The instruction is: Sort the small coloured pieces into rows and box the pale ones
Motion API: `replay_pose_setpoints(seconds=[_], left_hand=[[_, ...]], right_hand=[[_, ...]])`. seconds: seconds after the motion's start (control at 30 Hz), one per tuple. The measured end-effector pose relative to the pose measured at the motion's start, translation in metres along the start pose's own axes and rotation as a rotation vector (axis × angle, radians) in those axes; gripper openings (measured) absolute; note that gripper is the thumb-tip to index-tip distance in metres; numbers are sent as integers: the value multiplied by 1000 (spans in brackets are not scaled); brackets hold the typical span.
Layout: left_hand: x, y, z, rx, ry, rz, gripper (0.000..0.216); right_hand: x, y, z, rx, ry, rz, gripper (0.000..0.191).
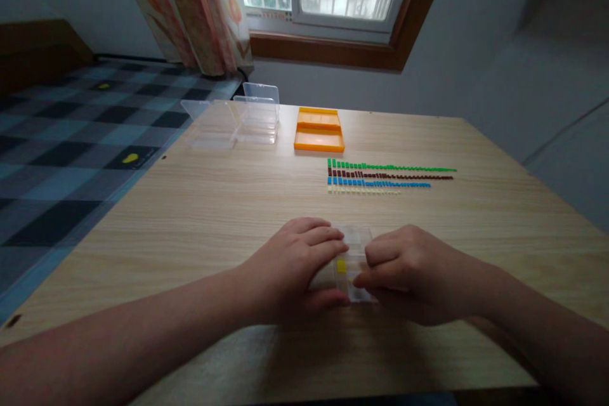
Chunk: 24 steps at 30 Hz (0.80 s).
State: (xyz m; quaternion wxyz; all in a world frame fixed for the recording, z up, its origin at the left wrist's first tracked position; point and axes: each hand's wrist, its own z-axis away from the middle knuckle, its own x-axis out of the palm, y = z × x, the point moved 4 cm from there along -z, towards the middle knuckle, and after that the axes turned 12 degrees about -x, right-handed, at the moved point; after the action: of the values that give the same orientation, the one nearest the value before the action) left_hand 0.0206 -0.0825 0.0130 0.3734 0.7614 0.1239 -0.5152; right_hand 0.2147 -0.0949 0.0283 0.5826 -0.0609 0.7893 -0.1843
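Observation:
A clear plastic compartment box [356, 236] lies on the near part of the table between my hands. My left hand [299, 260] grips it from the left, fingers over the top and thumb along the near side. A small yellow piece [341, 266] shows in the box beside those fingers. Over the box's right half, my right hand [412, 273] is closed, with its index fingertip low at a compartment. A speck of yellow shows by that fingertip; whatever the fingers pinch is hidden.
Beyond the box run rows of small green pieces [364, 165], brown pieces [364, 174], blue pieces [364, 183] and pale yellow pieces [356, 190]. An open orange case [319, 137] and open clear boxes [257, 130] stand at the far side of the wooden table [190, 222]. A bed [71, 139] is at left.

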Motion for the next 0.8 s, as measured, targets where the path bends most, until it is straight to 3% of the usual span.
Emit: replay_pose_setpoints(seconds=[0.8], left_hand=[[2, -1, 0, 15, 4, -2, 54]], right_hand=[[8, 6, -3, 12, -12, 61, 11]])
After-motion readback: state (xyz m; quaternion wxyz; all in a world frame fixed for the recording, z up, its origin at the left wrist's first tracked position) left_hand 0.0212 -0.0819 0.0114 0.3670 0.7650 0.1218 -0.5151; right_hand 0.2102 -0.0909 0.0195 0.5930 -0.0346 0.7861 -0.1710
